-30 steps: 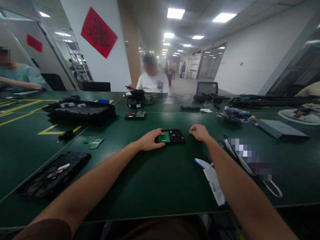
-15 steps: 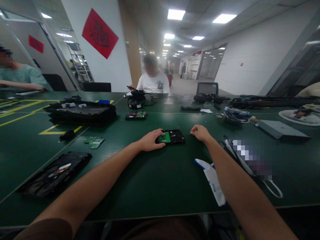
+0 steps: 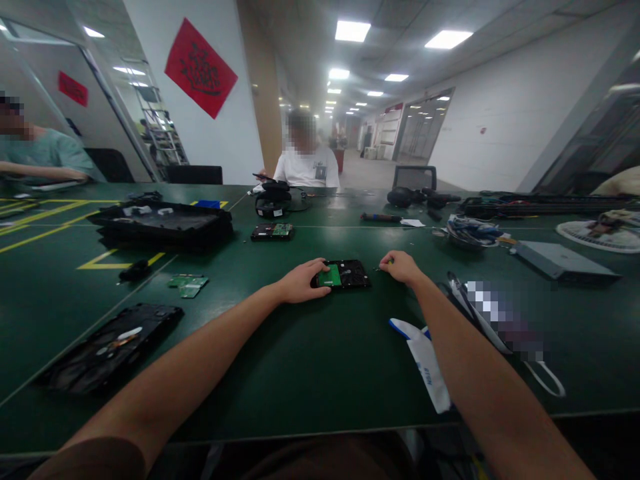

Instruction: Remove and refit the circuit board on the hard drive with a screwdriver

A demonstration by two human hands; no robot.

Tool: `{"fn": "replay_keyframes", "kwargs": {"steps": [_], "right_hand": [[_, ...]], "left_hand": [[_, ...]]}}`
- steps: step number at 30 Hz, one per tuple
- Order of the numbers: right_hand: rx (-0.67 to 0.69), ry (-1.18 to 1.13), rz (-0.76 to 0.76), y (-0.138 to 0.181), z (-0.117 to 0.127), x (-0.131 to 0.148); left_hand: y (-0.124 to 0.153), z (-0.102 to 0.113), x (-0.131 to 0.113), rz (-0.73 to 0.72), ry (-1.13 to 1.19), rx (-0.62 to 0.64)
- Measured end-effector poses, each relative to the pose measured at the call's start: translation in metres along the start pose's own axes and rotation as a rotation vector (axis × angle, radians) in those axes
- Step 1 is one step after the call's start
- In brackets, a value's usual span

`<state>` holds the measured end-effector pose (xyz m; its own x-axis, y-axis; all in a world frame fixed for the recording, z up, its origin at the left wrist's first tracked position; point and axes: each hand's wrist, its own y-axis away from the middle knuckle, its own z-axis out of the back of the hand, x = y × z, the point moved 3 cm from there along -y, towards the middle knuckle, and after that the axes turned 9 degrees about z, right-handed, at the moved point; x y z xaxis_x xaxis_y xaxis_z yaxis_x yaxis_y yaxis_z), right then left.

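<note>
Nearest, beside the right forearm, a white and blue bag [image 3: 424, 368] lies flat on the green table [image 3: 310, 380]. Out to the left of the left forearm sits a black panel [image 3: 111, 347]. Nothing lies between the two forearms.

The left hand [image 3: 299, 281] rests palm down, its fingers curled over the left end of a black hard drive [image 3: 350, 274] and pressing it to the table. The drive lies between the hands, touching the left and apart from the right. The right hand [image 3: 403, 267] is loosely curled just right of the drive, fingertips drawn together at a small yellow-tipped thing [image 3: 388, 262]; I cannot tell whether it grips it.

Left of the left hand lie loose green boards [image 3: 187, 285], seemingly two. Beyond the hands sit a second drive [image 3: 273, 231], a black tray [image 3: 160, 223], a screwdriver [image 3: 380, 216] and a cable bundle [image 3: 473, 230]. That makes two drives in all.

Two other people sit at the far edge: a person in white [image 3: 306, 168] opposite and a person in green [image 3: 43, 157] far left.
</note>
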<state>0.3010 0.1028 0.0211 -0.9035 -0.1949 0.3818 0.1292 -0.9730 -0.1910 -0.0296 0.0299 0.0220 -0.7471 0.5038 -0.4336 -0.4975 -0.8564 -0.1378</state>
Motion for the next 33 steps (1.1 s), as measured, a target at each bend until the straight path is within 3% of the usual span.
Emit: {"fn": "replay_keyframes", "kwargs": {"steps": [13,33], "right_hand": [[-0.023,-0.057,-0.102,0.002,0.0,-0.001],[-0.029,-0.002,0.022,0.006,0.01,0.009]], "left_hand": [[0.001,0.002,-0.002,0.006,-0.001,0.004],[0.0,-0.001,-0.002,0.006,0.011,-0.004]]}}
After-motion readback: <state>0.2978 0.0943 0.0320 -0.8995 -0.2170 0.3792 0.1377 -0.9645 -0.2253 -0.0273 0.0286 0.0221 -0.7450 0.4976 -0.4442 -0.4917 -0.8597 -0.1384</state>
